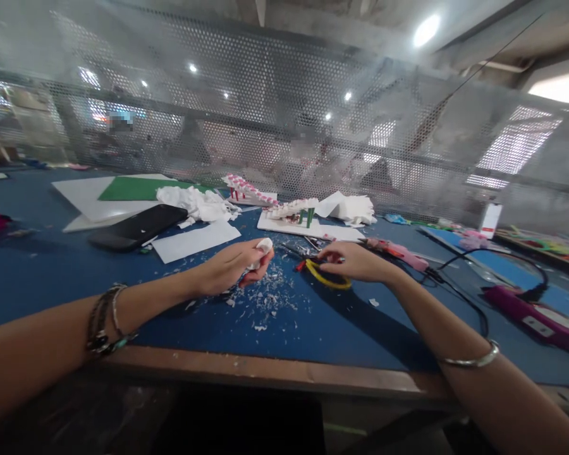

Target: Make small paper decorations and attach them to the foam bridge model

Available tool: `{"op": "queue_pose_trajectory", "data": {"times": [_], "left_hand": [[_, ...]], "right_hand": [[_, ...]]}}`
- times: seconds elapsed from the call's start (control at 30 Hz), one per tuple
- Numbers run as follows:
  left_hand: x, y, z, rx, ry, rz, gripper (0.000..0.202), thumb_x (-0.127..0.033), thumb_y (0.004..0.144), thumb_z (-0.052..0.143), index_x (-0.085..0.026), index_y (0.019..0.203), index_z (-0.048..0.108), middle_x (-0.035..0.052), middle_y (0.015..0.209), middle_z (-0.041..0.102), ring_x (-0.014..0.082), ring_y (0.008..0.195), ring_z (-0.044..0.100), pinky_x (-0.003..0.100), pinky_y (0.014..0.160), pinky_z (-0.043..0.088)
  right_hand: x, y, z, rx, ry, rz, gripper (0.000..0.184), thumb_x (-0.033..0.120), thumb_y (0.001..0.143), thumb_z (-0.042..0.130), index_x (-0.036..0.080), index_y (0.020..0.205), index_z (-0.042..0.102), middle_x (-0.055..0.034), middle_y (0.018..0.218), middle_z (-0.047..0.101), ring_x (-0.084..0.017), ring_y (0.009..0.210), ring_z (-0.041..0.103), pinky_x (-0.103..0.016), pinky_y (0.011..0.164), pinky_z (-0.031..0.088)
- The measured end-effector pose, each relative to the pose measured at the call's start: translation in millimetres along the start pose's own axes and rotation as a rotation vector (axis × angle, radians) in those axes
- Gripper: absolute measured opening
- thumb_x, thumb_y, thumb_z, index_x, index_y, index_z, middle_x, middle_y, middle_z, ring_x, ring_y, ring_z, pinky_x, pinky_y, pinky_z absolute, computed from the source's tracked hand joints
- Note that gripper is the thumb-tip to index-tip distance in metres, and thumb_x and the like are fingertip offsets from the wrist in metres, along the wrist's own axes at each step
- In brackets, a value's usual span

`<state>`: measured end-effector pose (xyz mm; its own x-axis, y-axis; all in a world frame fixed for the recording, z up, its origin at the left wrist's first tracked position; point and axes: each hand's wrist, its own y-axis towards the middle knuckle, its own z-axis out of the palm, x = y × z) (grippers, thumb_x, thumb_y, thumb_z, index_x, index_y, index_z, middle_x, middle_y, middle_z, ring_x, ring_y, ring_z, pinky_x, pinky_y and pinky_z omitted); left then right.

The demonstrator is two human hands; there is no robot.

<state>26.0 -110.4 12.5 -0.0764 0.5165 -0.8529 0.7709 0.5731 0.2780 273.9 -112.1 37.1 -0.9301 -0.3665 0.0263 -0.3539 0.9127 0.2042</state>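
Note:
My left hand (232,266) is closed around a small white foam piece (262,248), held just above the blue table (52,278). White shavings (265,297) lie scattered under and in front of it. My right hand (353,260) rests on the table with its fingers curled on the yellow-handled scissors (325,276), whose red tip points left. The two hands are about a hand's width apart.
A black phone (137,227) and white sheets (194,241) lie at the left. White foam models (294,212) stand behind the hands. A pink glue gun (535,313) with black cable (459,294) lies at right. A perforated metal screen (284,126) closes the back.

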Motion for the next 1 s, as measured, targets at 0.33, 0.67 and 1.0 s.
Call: {"op": "queue_pose_trajectory", "data": {"times": [0.33, 0.67, 1.0], "left_hand": [[8.9, -1.4, -0.8, 0.067, -0.026, -0.006, 0.017, -0.023, 0.083, 0.022, -0.019, 0.069, 0.03, -0.0062, 0.048, 0.031, 0.0071, 0.04, 0.029, 0.02, 0.04, 0.029], [4.4, -1.2, -0.3, 0.08, 0.025, -0.016, 0.017, -0.024, 0.082, 0.023, -0.019, 0.067, 0.03, -0.006, 0.048, 0.03, 0.0078, 0.041, 0.03, 0.021, 0.043, 0.03], [8.7, -1.3, 0.3, 0.086, 0.003, -0.018, 0.018, -0.024, 0.083, 0.023, -0.019, 0.068, 0.031, -0.0062, 0.048, 0.031, 0.0077, 0.041, 0.029, 0.02, 0.042, 0.029]], "right_hand": [[-29.5, 3.7, 14.4, 0.022, -0.279, 0.246, 0.027, 0.007, 0.074, 0.039, 0.008, 0.094, 0.057, -0.0174, 0.098, 0.057, -0.024, 0.092, 0.053, -0.032, 0.075, 0.038], [-13.5, 4.8, 17.8, 0.063, -0.39, 0.315, 0.024, 0.011, 0.078, 0.04, 0.01, 0.098, 0.053, -0.017, 0.099, 0.057, -0.025, 0.093, 0.054, -0.031, 0.071, 0.04], [10.1, -2.7, -13.7, -0.177, -0.364, 0.366, 0.017, 0.012, 0.073, 0.04, 0.014, 0.085, 0.052, -0.0143, 0.088, 0.058, -0.024, 0.075, 0.058, -0.032, 0.058, 0.038]]}}
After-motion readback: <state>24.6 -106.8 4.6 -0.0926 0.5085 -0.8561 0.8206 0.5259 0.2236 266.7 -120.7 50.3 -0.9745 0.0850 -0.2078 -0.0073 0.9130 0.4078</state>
